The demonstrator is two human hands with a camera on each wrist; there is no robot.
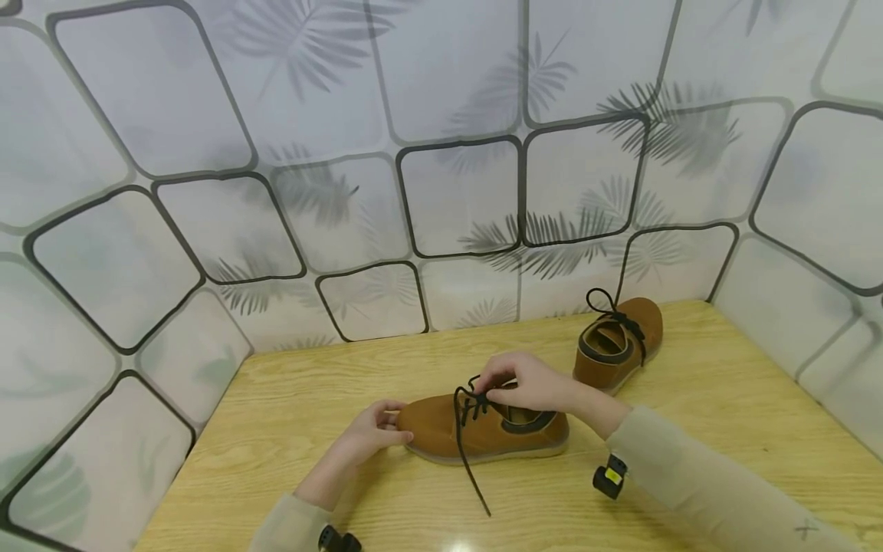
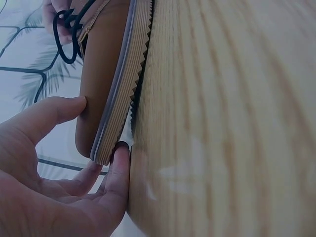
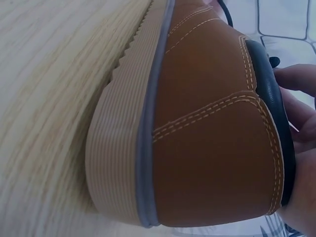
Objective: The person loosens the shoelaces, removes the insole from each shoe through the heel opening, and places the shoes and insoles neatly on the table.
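A brown leather shoe with a ribbed pale sole lies upright on the table, its toe to the left. My left hand grips the toe; in the left wrist view the thumb lies on the upper and fingers reach to the sole's tip. Above the shoe opening, my right hand pinches the black shoelace by the tongue, though the exact spot is hidden by the fingers. One lace end trails over the side onto the wood. The right wrist view shows the stitched heel.
A matching brown shoe with a looped black lace stands behind on the right, near my right forearm. The wooden table meets a patterned wall covering at the back and both sides.
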